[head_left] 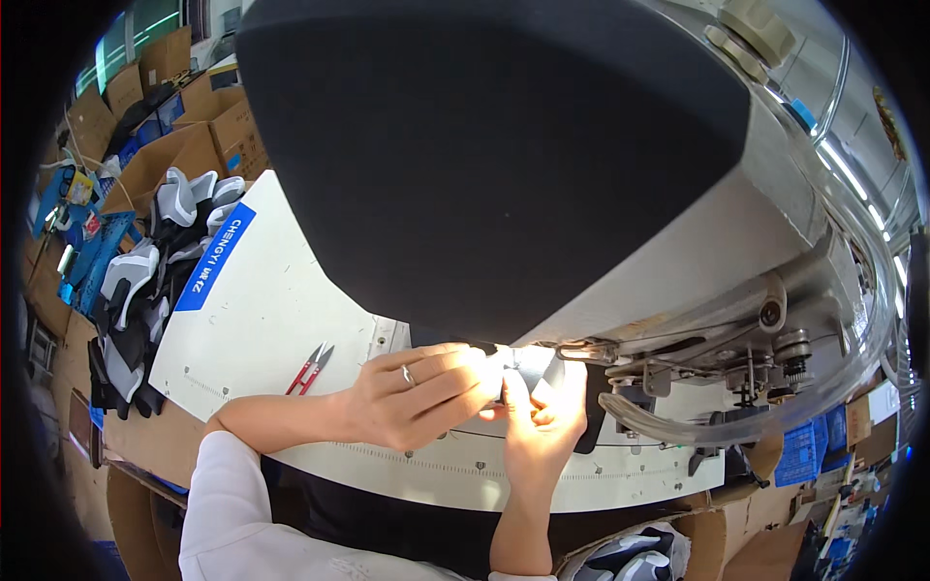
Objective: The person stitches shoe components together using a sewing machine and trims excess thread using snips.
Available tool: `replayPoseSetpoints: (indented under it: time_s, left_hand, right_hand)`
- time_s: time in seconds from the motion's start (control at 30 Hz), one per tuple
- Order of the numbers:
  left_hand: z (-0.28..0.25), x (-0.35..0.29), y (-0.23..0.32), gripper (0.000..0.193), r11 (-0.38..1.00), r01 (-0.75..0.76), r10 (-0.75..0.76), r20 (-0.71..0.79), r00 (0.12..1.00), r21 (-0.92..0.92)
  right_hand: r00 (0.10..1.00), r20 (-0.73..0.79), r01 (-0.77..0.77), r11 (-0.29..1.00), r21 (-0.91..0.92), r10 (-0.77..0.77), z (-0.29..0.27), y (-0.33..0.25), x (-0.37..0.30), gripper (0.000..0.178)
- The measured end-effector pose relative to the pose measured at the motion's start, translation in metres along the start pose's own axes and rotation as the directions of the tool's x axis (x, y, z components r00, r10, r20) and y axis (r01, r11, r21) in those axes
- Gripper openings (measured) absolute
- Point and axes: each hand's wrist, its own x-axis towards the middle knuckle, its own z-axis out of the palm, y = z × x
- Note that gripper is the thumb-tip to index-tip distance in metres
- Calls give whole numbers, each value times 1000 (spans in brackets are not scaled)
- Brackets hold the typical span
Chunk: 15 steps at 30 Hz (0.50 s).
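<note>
My left hand (417,395), with a ring on one finger, is bent around the near side of a small grey and black fabric piece (533,365). From the right, my right hand (545,418) pinches the same piece between thumb and fingers. Both hands meet just below the head of a sewing machine (668,341), in the glare of its lamp. The needle is hidden, and the strong light washes out part of the fabric. Left of my left hand, a pair of red-handled thread snips (310,370) lies on the white machine table (257,334).
The machine's large black cover (504,165) fills the upper middle. A clear hose (697,436) loops at the right. Grey, white and black fabric pieces (131,276) are heaped past the table's left edge. More pieces (630,557) fill a cardboard box (705,547) near me.
</note>
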Motion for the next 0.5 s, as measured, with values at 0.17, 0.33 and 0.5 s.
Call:
replayPoseSetpoints:
  time_s: [0.17, 0.33, 0.5]
  left_hand:
    - [4, -1, -4, 17, 1000, 5, -4, -43, 999, 28]
    - [2, -5, -9, 17, 999, 43, -43, 7, 999, 18]
    - [-14, 3, -12, 23, 995, 87, -79, 160, 984, -47]
  right_hand:
    - [999, 27, 27, 1000, -13, -26, -8, 17, 2, 32]
    - [995, 95, 3, 1000, 9, -4, -15, 16, 0, 37]
    - [942, 161, 332, 884, -330, -294, -35, 24, 8, 47]
